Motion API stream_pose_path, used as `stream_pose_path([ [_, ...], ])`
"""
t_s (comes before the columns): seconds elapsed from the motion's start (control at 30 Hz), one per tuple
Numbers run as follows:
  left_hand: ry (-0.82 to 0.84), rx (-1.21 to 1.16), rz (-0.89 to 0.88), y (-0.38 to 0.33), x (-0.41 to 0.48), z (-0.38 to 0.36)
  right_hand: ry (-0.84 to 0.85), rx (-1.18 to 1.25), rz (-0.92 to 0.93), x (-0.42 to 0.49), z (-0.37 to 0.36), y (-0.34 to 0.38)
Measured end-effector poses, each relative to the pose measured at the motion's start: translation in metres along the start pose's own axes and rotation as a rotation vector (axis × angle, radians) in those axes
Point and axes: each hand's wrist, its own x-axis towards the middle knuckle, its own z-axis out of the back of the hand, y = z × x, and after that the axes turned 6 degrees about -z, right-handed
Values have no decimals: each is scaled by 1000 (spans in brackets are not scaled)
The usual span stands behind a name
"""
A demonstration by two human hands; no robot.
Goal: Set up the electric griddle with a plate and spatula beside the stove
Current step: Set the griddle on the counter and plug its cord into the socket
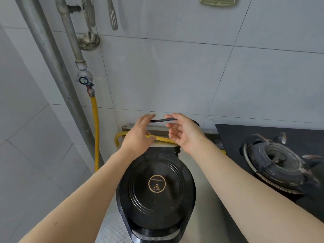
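The black griddle sits on the steel worktop beside the stove, below a tiled wall. The right hand pinches a black cord; the left hand, fingers straight, touches it.

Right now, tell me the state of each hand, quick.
Left hand: fingers fairly straight, reaching the black power cord; whether it grips cannot be told.
Right hand: closed, pinching the black power cord.

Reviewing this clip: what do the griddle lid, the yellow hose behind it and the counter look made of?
Griddle lid: glossy black, probably coated metal, with ringed reflections. Yellow hose: ribbed, likely a plastic-sheathed flexible gas line. Counter: grey embossed sheet, seemingly stainless steel.
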Motion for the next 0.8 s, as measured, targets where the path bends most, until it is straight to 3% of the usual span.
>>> stream_pose_path([
  [0.07, 9, 85, -36, -13, 9, 2, -15, 31, -23, -9, 8, 9],
  [0.2, -154, 120, -21, -23, 13, 9, -23, 289, -123, -22, 38, 25],
  [0.47, -87, 245, -69, -18, -1, 13, -84, 692, -196, -23, 77, 29],
  [0.57, 134, 258, 27, -8, -8, 16, -216, 537, -187, -22, 90, 19],
  [0.67, 370, 245, 20, -9, -14, 13, -188, 323, -150, -24, 86, 11],
  [0.8, 360, 109, -30, -25, -17, 12, -46, 124, -27, -38, 66, 24],
])
